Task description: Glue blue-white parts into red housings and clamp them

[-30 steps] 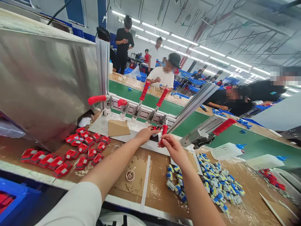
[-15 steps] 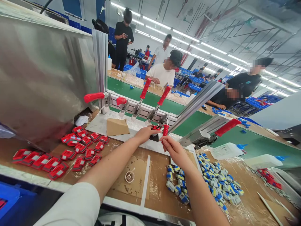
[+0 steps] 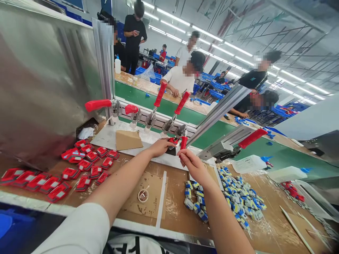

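Observation:
My right hand [image 3: 191,163] is closed around the lower end of the red handle [image 3: 183,142] of the rightmost toggle clamp on the rail, and the handle points up. Beneath that clamp, my left hand [image 3: 159,147] has its fingertips on a small red part [image 3: 173,140], which sits over a dark block [image 3: 171,151]. The clamp and fingers partly hide this part. Left of it on the same rail are more toggle clamps with red handles [image 3: 160,94]. A piece of cardboard [image 3: 128,140] lies on the pale base plate beside my left forearm.
Red cases [image 3: 57,190] lie at the left; small blue, yellow and grey blocks [image 3: 242,194] are heaped at the right. A small cup [image 3: 143,195] stands in front. White bottles [image 3: 250,164] lie behind the blocks. Another clamp [image 3: 229,151] stands right. Co-workers stand and sit beyond the green belt [image 3: 267,151].
The camera view has shifted slightly, moving the scene left in the picture. Both hands keep their places, the right on the clamp handle and the left at the red part.

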`<state>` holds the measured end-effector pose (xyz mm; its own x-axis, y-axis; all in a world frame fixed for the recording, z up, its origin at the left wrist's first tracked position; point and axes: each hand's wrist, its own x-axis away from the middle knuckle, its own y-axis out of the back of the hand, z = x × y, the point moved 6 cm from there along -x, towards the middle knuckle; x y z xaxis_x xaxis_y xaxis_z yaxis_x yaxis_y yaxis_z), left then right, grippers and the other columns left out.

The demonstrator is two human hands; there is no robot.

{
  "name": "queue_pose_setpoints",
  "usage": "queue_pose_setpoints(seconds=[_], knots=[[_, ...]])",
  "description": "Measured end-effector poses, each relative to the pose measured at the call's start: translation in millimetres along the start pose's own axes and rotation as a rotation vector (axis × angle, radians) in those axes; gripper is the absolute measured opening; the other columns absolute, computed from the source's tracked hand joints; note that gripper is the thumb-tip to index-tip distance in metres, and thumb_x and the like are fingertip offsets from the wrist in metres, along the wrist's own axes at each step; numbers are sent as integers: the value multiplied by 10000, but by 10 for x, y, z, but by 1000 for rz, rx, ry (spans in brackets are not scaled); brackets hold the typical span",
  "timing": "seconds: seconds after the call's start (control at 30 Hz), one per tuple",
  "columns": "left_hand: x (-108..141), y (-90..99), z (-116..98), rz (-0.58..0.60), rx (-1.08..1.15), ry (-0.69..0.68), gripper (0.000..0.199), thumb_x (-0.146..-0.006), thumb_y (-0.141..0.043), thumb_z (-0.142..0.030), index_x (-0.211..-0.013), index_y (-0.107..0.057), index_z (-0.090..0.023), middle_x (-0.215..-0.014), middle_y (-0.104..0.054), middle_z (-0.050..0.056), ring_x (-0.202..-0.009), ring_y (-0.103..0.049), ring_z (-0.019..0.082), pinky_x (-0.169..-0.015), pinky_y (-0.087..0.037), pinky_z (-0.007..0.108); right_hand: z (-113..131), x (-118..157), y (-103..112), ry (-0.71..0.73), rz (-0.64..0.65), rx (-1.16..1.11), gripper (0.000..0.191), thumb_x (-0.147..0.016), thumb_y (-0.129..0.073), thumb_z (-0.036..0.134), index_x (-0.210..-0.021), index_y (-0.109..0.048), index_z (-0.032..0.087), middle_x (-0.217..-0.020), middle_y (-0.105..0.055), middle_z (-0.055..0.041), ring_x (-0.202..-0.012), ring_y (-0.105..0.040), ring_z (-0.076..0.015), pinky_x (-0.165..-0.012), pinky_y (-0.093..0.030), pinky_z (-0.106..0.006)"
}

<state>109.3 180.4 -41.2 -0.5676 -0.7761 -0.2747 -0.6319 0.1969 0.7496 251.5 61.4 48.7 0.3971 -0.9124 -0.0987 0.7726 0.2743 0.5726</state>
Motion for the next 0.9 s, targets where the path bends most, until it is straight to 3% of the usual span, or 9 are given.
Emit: queue_pose_setpoints(seconds=[0.3,0.47,0.73,0.9], knots=[[3,3,0,28,-46,-41,594,-945,-458,-63,-1403,-721,-337,-1428,-659,60,-1337,-597,241,-1212,-415,389,60,0,19,13,-12,69,361,-1087,-436,546,-1070,-634,244,-736,-484,15,-690,-456,-173,-646,-371,-301],[6,20,2,18,-29,-23,570,-930,-463,-81,-1366,-746,-314,-1377,-690,62,-1319,-610,244,-1205,-416,371,29,-37,-38,65,53,203,360,-1103,-400,495,-1096,-655,241,-821,-593,-17,-771,-532,-190,-762,-428,-319],[0,21,4,8,49,-14,559,-853,-510,-55,-1284,-783,-284,-1428,-688,43,-1385,-576,226,-1251,-366,368,-367,-373,-221,119,92,415,308,-1083,-420,358,-1118,-695,224,-1063,-719,-93,-953,-647,-228,-880,-489,-340],[21,83,12,-41,166,48,472,-784,-512,-35,-1064,-841,-224,-1351,-736,30,-1304,-638,202,-1204,-422,320,-528,-426,-231,115,59,459,318,-1065,-473,391,-1202,-720,244,-1114,-732,-90,-968,-671,-229,-876,-504,-331]])
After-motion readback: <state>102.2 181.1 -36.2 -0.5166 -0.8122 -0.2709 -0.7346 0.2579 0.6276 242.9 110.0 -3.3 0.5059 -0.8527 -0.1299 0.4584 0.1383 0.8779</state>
